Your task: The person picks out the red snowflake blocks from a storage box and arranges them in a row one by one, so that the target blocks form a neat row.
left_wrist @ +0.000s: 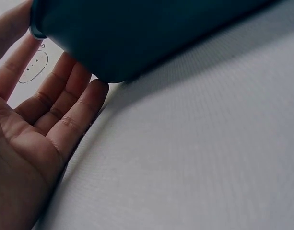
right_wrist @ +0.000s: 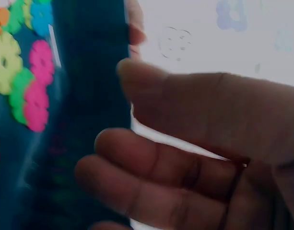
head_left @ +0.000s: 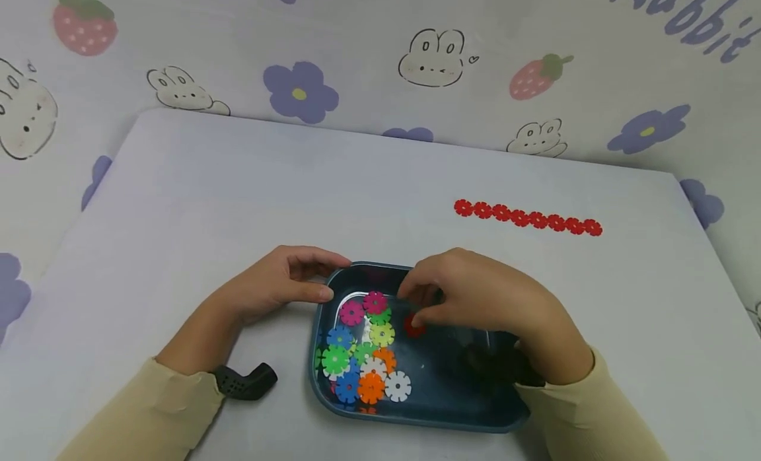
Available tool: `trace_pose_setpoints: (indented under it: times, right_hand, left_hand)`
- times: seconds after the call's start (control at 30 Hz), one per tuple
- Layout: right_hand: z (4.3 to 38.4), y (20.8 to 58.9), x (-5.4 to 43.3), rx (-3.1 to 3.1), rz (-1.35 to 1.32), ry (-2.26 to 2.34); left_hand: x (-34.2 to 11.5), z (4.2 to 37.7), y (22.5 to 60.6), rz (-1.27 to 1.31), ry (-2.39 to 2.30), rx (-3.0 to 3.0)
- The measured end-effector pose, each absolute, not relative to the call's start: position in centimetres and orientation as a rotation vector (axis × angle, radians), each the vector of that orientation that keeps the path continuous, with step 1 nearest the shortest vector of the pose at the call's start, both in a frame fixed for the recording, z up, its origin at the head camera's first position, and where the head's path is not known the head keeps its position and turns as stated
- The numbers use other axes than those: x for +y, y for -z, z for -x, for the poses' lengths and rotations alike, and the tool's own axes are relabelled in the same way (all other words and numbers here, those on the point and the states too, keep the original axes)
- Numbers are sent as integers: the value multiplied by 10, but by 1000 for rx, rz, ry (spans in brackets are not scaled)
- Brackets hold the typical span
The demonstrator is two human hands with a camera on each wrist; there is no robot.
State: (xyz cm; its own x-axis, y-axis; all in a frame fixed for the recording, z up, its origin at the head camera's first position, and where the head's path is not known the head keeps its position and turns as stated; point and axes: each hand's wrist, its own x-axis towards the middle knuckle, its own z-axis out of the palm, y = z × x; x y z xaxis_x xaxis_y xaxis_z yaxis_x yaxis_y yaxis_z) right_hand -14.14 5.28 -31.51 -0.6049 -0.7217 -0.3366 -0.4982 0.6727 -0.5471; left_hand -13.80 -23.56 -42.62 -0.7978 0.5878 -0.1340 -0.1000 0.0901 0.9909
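Observation:
A dark teal tray [head_left: 428,418] holds several colourful plastic snowflake discs [head_left: 335,359], mostly heaped on its left side. My left hand [head_left: 267,286] holds the tray's far left corner, thumb on the rim; in the left wrist view its other fingers [left_wrist: 70,120] reach along the tray's underside. Over the tray's middle is my right hand [head_left: 481,289], fingers bent downward. One red snowflake disc [head_left: 414,325] lies in the tray under the right thumb, partly hidden. In the right wrist view, thumb and fingertips stand apart with nothing between them.
A row of red snowflake discs [head_left: 520,217] lies end to end on the white table [head_left: 285,177], beyond the tray on the right. A black curved device [head_left: 246,382] sits at the left cuff. Behind the table hangs a printed cloth [head_left: 362,45].

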Motion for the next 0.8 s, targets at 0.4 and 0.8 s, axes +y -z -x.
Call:
trace_pose_setpoints:
  times: [0.4, 0.8]
  right_hand:
    - [135, 336, 34, 2404, 730, 220]
    - [132, 354, 23, 2479, 789, -36]
  left_hand:
    - [-235, 136, 428, -456, -1746, 1881]
    - [-234, 136, 426, -451, -1750, 1888]
